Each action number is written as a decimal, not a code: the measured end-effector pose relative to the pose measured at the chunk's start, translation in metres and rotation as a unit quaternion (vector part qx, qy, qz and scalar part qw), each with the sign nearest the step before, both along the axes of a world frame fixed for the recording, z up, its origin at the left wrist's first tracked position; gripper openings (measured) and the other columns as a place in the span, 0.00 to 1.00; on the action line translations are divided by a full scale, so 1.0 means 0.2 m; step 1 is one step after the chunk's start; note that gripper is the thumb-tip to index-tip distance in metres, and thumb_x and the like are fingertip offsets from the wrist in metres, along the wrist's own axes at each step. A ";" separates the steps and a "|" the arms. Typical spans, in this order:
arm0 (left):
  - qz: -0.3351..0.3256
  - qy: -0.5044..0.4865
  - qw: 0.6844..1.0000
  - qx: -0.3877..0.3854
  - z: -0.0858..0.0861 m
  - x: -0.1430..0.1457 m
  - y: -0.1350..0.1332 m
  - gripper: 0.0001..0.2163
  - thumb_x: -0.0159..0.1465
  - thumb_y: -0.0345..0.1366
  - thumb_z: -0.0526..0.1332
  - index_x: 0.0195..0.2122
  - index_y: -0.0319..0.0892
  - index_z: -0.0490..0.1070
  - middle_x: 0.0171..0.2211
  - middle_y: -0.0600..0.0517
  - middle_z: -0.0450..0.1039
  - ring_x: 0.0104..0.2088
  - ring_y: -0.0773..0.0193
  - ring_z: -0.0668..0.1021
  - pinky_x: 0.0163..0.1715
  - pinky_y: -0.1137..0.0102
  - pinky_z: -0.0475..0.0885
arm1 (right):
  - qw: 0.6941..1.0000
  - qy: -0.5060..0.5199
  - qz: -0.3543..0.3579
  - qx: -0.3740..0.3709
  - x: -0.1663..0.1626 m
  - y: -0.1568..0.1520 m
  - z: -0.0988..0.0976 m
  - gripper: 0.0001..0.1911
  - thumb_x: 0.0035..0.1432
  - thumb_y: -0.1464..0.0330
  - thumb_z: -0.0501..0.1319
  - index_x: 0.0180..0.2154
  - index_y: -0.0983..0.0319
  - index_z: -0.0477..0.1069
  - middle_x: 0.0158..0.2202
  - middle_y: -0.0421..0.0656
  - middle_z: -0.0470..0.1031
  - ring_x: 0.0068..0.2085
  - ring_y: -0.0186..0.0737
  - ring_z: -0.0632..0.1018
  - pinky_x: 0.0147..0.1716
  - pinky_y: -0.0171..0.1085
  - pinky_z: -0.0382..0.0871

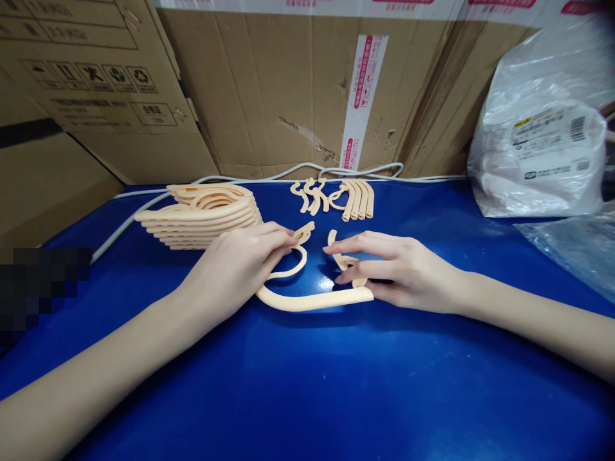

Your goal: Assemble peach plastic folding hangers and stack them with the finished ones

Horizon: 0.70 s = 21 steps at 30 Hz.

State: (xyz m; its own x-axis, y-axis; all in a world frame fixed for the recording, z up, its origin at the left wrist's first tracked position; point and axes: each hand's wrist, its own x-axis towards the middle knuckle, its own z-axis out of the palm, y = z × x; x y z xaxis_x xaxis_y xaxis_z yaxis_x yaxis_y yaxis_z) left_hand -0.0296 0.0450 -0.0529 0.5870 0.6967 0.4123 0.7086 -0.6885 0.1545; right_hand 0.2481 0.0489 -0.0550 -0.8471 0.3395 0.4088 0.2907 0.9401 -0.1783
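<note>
A cream plastic hanger frame (312,299) lies flat on the blue table (307,384) between my hands. My left hand (240,262) rests on its left side, fingers pinched on a small cream clip piece (304,232) near the frame's inner curve. My right hand (398,269) holds the frame's right end, fingers closed around a small hook piece (342,259) there.
A stack of assembled cream hangers (202,214) sits at the left rear. Loose small cream parts (312,195) and curved pieces (358,200) lie behind. A white cable (365,171) runs along cardboard boxes (298,89). Plastic bags (538,128) stand at the right.
</note>
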 end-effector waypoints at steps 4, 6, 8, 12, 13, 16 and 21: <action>0.001 -0.012 1.000 -0.007 0.01 0.00 0.00 0.15 0.72 0.35 0.52 0.44 0.40 0.80 0.46 0.45 0.82 0.45 0.51 0.83 0.44 0.59 0.78 | 0.999 0.020 0.003 -0.043 0.00 0.00 -0.01 0.11 0.65 0.76 0.58 0.45 0.62 0.76 0.59 0.52 0.74 0.58 0.43 0.76 0.55 0.42 0.73; -0.002 -0.018 1.000 -0.011 0.01 -0.01 0.00 0.15 0.72 0.36 0.53 0.44 0.41 0.81 0.46 0.46 0.82 0.45 0.52 0.83 0.44 0.59 0.78 | 0.998 0.021 0.001 -0.054 0.00 0.00 -0.01 0.12 0.64 0.77 0.58 0.47 0.62 0.74 0.60 0.52 0.73 0.59 0.43 0.76 0.56 0.43 0.73; -0.001 -0.022 1.000 -0.013 0.01 -0.01 0.00 0.14 0.72 0.36 0.54 0.44 0.41 0.81 0.47 0.47 0.82 0.45 0.52 0.83 0.44 0.60 0.79 | 0.997 0.021 -0.002 -0.072 -0.01 -0.01 -0.01 0.13 0.64 0.76 0.58 0.49 0.61 0.71 0.58 0.51 0.75 0.60 0.43 0.75 0.56 0.43 0.73; 0.005 -0.022 1.000 -0.007 0.01 -0.01 0.00 0.15 0.72 0.36 0.53 0.44 0.42 0.81 0.47 0.47 0.82 0.46 0.52 0.83 0.44 0.60 0.79 | 0.995 0.019 0.000 -0.100 -0.01 -0.01 -0.01 0.14 0.62 0.76 0.59 0.49 0.60 0.69 0.56 0.51 0.76 0.60 0.43 0.74 0.55 0.43 0.74; 0.008 -0.022 1.000 -0.006 0.01 -0.01 0.00 0.15 0.72 0.35 0.53 0.44 0.42 0.81 0.48 0.47 0.82 0.46 0.52 0.83 0.44 0.59 0.79 | 0.995 0.014 0.001 -0.100 -0.01 -0.01 -0.01 0.16 0.60 0.76 0.59 0.50 0.60 0.69 0.57 0.51 0.75 0.61 0.44 0.74 0.55 0.43 0.73; 0.016 -0.021 1.000 -0.006 0.00 0.00 0.00 0.15 0.72 0.35 0.53 0.44 0.42 0.81 0.47 0.47 0.82 0.45 0.52 0.83 0.45 0.59 0.78 | 0.996 0.001 0.009 -0.093 -0.01 -0.02 0.00 0.21 0.55 0.77 0.59 0.51 0.63 0.69 0.61 0.54 0.71 0.61 0.45 0.74 0.55 0.44 0.73; 0.024 -0.020 1.000 -0.002 0.00 0.00 0.00 0.15 0.72 0.35 0.53 0.44 0.42 0.81 0.47 0.47 0.82 0.44 0.53 0.84 0.45 0.60 0.78 | 0.998 -0.001 -0.002 -0.060 -0.02 -0.03 -0.01 0.16 0.62 0.65 0.63 0.51 0.62 0.71 0.62 0.54 0.71 0.61 0.46 0.73 0.56 0.45 0.72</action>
